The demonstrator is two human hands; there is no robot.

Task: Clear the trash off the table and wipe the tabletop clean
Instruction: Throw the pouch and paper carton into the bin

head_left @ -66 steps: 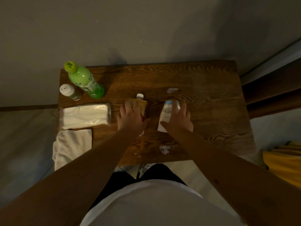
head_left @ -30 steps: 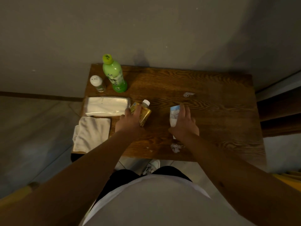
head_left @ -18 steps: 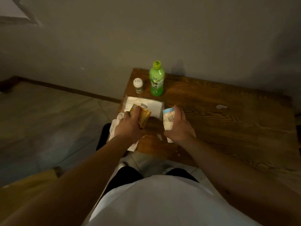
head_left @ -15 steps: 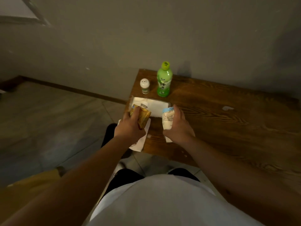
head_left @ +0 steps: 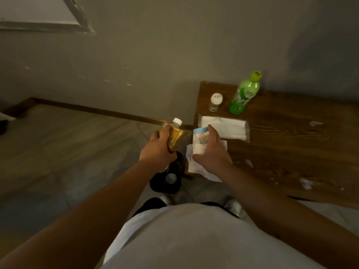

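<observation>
My left hand [head_left: 155, 150] grips a crushed amber bottle [head_left: 174, 135] with a white cap, held in the air past the table's left edge. My right hand [head_left: 212, 154] holds a white and blue paper cup [head_left: 200, 139] over the table's front-left corner. Right below both hands, on the floor, stands a black trash bin [head_left: 169, 179]. A white cloth [head_left: 192, 162] hangs over the corner of the brown wooden table [head_left: 291, 144]. Small white scraps [head_left: 306, 183] and another white scrap [head_left: 315, 123] lie on the tabletop.
A green bottle [head_left: 244, 94] and a small white-capped shaker [head_left: 215, 101] stand at the table's back-left corner. A pack of white tissues [head_left: 225, 126] lies in front of them. The grey wall runs behind the table, and tiled floor spreads to the left.
Both hands lifted the bottle and the cup off the tabletop and carried them left to the table's corner, above the bin. My view turned left.
</observation>
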